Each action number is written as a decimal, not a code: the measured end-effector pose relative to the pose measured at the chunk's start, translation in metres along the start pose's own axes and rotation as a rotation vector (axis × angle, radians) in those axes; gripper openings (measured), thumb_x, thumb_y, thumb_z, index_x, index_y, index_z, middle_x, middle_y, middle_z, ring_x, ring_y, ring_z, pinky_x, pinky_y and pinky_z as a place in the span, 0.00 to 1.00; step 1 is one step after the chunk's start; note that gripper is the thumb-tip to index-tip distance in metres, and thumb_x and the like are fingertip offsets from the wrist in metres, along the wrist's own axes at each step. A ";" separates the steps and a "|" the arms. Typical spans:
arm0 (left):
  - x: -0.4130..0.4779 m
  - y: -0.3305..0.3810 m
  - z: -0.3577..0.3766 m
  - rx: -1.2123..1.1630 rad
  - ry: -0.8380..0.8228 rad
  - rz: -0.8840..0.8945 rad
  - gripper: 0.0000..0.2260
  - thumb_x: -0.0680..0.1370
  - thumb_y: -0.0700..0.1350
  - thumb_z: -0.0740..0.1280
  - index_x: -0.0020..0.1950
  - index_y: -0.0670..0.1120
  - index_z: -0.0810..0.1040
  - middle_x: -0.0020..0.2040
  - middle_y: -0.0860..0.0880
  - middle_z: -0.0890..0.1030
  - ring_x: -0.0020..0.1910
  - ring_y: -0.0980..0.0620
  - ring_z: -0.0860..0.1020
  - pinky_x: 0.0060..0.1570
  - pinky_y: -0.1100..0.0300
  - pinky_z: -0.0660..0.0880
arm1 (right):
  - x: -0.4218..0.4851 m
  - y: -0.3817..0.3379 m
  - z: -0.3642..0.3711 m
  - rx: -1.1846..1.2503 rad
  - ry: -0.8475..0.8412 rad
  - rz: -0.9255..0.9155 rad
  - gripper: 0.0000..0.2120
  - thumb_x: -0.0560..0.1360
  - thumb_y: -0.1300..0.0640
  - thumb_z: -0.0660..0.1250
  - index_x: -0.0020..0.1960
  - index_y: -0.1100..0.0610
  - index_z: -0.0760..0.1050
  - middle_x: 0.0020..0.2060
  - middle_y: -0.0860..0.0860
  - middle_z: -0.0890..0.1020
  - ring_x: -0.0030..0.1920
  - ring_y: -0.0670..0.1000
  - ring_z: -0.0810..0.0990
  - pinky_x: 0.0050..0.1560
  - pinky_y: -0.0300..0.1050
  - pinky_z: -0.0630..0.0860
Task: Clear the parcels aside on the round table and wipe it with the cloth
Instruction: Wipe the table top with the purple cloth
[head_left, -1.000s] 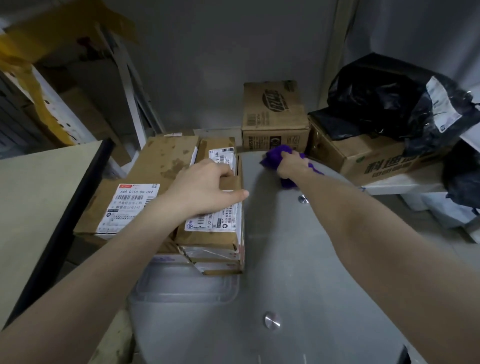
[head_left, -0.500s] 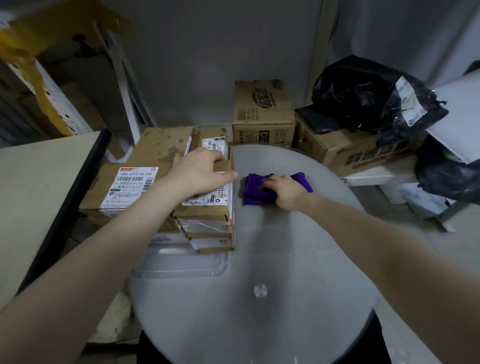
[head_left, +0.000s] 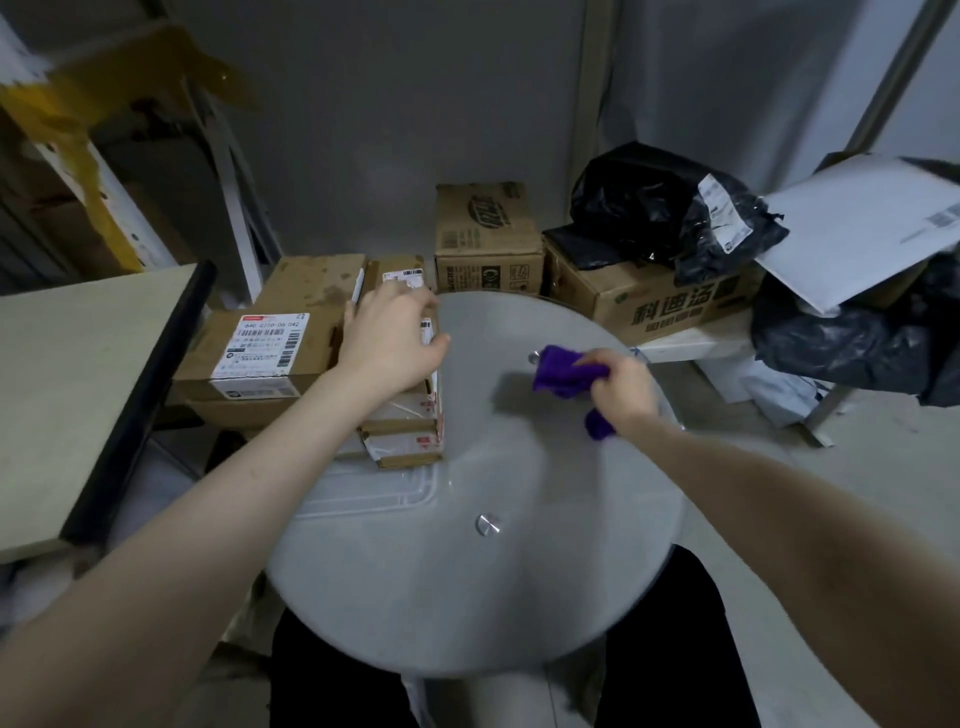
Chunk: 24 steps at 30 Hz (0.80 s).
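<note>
Head view. Parcels (head_left: 405, 415): one stack, at least three visible, at the left edge of the round table (head_left: 467, 597), left hand (head_left: 389, 343) flat on top, open. Cloth (head_left: 566, 371): one, purple, bunched in the closed right hand (head_left: 623, 387), far right. Clearing seems done; wiping underway, near half apparently unwiped.

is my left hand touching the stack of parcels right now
Touching. The head view shows the left hand lying flat on top of the parcel stack, no gap visible.
</note>
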<state>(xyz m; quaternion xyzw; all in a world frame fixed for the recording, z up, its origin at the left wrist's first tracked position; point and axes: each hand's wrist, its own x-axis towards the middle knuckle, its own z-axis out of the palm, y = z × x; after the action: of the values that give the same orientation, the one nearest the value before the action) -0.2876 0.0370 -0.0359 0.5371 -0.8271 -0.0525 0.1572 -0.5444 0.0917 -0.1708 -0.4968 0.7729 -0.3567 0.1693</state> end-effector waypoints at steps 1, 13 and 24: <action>-0.005 -0.001 0.000 -0.006 0.014 0.004 0.20 0.74 0.52 0.66 0.65 0.50 0.75 0.65 0.45 0.74 0.67 0.43 0.70 0.69 0.41 0.61 | 0.003 0.009 -0.005 -0.122 0.071 0.090 0.20 0.70 0.67 0.60 0.55 0.51 0.80 0.55 0.55 0.82 0.58 0.59 0.78 0.58 0.51 0.76; -0.030 -0.005 -0.001 0.060 -0.066 -0.047 0.18 0.75 0.51 0.67 0.64 0.49 0.76 0.65 0.43 0.73 0.66 0.41 0.71 0.69 0.37 0.61 | -0.115 -0.041 0.070 -0.609 -0.277 -0.142 0.23 0.72 0.53 0.64 0.67 0.47 0.71 0.65 0.51 0.71 0.60 0.62 0.69 0.57 0.52 0.69; -0.020 0.003 0.007 0.072 -0.053 0.026 0.19 0.73 0.52 0.66 0.63 0.50 0.76 0.62 0.44 0.76 0.63 0.43 0.73 0.66 0.41 0.65 | -0.136 -0.010 0.048 -0.581 -0.557 -0.852 0.23 0.69 0.48 0.60 0.63 0.42 0.75 0.64 0.48 0.74 0.55 0.57 0.74 0.51 0.50 0.72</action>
<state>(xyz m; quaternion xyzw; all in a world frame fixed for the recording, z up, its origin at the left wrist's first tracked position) -0.2854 0.0557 -0.0456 0.5301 -0.8392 -0.0350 0.1166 -0.4472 0.1919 -0.2087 -0.8648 0.4974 -0.0225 0.0647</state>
